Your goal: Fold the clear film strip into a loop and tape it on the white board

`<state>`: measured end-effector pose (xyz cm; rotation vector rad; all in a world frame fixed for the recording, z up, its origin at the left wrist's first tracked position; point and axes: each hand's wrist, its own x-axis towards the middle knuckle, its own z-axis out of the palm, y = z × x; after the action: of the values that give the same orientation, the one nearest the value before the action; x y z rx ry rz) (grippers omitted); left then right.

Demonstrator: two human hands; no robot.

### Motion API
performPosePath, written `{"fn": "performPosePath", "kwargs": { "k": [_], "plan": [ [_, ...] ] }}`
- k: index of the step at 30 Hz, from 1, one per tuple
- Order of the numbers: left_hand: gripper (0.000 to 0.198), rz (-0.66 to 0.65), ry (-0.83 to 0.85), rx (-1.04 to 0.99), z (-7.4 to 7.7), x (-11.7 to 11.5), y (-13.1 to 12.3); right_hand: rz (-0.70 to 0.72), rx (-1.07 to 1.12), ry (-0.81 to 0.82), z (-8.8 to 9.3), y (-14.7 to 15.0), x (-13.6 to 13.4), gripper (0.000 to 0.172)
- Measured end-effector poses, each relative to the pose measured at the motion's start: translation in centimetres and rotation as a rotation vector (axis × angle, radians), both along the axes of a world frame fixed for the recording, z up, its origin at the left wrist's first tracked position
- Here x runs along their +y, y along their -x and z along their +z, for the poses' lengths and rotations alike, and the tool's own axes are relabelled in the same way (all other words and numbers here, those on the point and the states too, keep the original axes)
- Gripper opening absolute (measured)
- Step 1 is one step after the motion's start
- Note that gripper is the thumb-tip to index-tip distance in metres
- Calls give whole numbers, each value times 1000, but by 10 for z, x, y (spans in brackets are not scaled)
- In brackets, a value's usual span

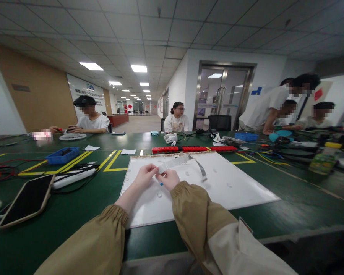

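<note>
A grey flat ribbon cable [176,162] runs from my fingers up to the right, then bends down so that its far end hangs over or rests on the white board [232,191]. My left hand [146,175] pinches it near its close end. My right hand [169,179] is closed on the same end, its fingers almost touching those of the left. A small blue tip [161,184] shows just below the fingertips. The fingers hide exactly how the end is gripped. Both hands are above the left half of the board.
Red strips [195,149] lie along the board's far edge. On the left are a phone [28,198], a white device with black cords [74,177] and a blue tray [62,155]. A bottle with a yellow cap [325,158] and cables stand right. Several people sit or lean around the table.
</note>
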<state>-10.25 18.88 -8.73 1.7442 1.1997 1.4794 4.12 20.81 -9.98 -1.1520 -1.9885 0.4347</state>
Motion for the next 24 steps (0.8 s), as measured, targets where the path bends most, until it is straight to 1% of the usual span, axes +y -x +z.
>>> {"fn": "performPosePath", "kwargs": {
  "k": [3, 7, 13, 19, 24],
  "plan": [
    [33, 18, -23, 38, 0, 1, 0, 9, -2, -16, -1, 0, 1, 27],
    [32, 24, -40, 49, -2, 3, 0, 27, 8, -26, 0, 0, 1, 26],
    [34, 12, -29, 54, -7, 5, 1, 20, -10, -13, 1, 0, -1, 32],
    [37, -8, 0, 45, -7, 4, 1, 24, -27, -2, 4, 0, -3, 30],
    [38, -64, 22, 17, -6, 3, 2, 20, -39, -3, 4, -1, -2, 27]
  ]
}}
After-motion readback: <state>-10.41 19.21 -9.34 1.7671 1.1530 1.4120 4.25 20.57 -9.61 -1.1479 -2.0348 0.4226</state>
